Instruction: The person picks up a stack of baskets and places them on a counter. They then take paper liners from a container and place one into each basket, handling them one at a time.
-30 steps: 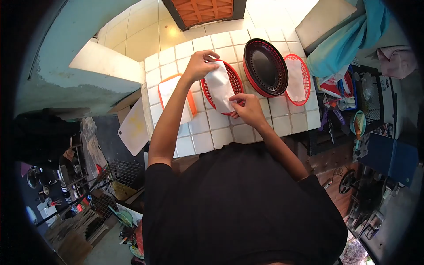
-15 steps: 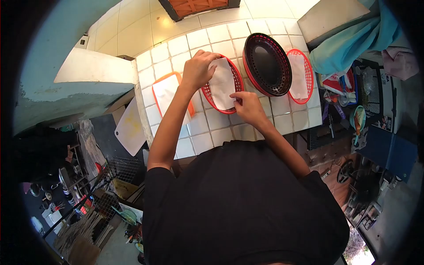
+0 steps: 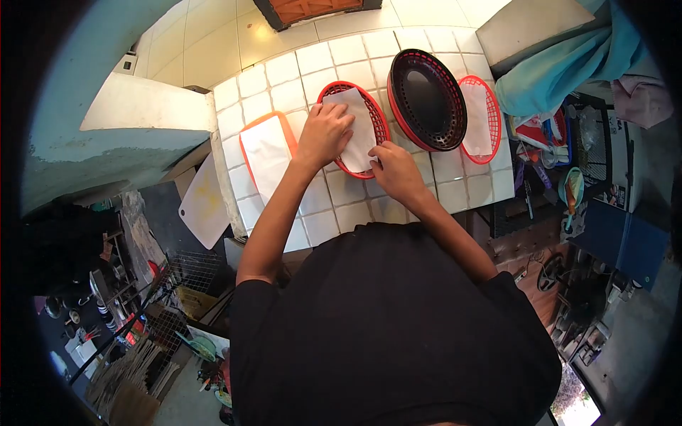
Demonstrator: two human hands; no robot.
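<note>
A sheet of white paper (image 3: 361, 131) lies in an oval red plastic basket (image 3: 381, 117) on the tiled counter. My left hand (image 3: 327, 133) rests over the basket's left side, fingers stretched onto the paper and pressing it. At the near right corner of the sheet, my right hand (image 3: 398, 172) has thumb and forefinger pinched together on the paper's edge. Just right of this basket stands a stack of oval baskets (image 3: 428, 99), a black one on top of red. To the left, a pile of white paper sheets (image 3: 267, 153) sits in an orange tray (image 3: 285, 128).
Another red basket (image 3: 495, 121) lined with white paper is at the counter's right end. A teal cloth (image 3: 547, 78) hangs beyond it. A white cutting board (image 3: 206, 202) stands below the counter's left side. The tiled counter (image 3: 352, 201) has its near edge at my body.
My left hand has moved from the basket's far rim down and nearer, onto the paper's left side. My right hand stays at the near right corner.
</note>
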